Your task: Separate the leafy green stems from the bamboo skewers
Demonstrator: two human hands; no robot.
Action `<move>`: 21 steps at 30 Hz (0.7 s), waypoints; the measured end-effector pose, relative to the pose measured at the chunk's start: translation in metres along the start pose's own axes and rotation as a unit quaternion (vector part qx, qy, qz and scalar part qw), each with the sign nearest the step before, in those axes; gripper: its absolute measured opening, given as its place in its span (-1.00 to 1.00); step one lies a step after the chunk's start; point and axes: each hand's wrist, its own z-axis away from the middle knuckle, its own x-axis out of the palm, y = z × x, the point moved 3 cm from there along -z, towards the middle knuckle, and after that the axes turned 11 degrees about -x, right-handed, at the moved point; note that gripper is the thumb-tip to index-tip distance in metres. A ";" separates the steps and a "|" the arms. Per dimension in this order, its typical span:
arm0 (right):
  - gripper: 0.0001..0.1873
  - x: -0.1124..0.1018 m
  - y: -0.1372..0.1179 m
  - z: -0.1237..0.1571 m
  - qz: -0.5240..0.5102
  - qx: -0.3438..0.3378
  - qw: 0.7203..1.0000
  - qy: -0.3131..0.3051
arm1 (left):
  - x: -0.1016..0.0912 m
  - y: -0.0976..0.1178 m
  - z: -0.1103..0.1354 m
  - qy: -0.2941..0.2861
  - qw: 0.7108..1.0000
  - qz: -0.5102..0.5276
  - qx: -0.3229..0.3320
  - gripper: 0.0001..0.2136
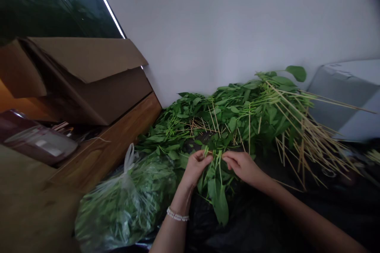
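Well left of the bag, can make out a tub, cloudy-walled and too dim inside to read. Behind the bag, also on its left, can see a dark window and, nearer, a carton with flaps raised. Just beside the bag, same side, can see a wooden ledge. At the bag itself, can see clear plastic gathered at the neck, stuffed with leaves (with pale handles upright). Behind the bag, stretching right, can see a heap of greens. Just right of the bag, pinch a sprig near its top with the left hand, thumb against finger, beaded bracelet on that wrist. Hold the sprig leaves-down above black sheeting. Slightly farther right of the bag, grasp it likewise with the right hand, fingertips together; cannot name the exact strands between. Well right of the bag, see thin sticks and, farthest, a pale box.
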 end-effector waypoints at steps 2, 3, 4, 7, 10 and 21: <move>-0.70 -0.007 0.000 -0.001 -0.004 0.005 1.000 -0.017 | -0.004 0.003 0.001 0.019 1.000 0.003 -0.002 -0.69; -0.70 -0.013 0.001 -0.001 -0.011 0.013 0.999 -0.028 | -0.008 0.005 0.000 0.037 0.999 0.026 -0.002 -0.70; -0.70 -0.020 0.002 -0.001 -0.021 0.025 0.999 -0.037 | -0.014 0.008 -0.001 0.058 0.996 0.061 -0.001 -0.71; -0.68 -0.043 0.006 0.000 -0.050 0.059 0.995 -0.067 | -0.034 0.015 -0.004 0.109 0.979 0.169 0.023 -0.73; -0.66 -0.060 0.008 0.003 -0.082 0.073 0.987 -0.113 | -0.044 0.020 -0.005 0.109 0.960 0.256 0.030 -0.78; -0.62 -0.057 0.019 0.005 -0.287 0.129 0.943 0.108 | -0.030 0.025 -0.002 -0.029 0.955 0.295 -0.021 -0.62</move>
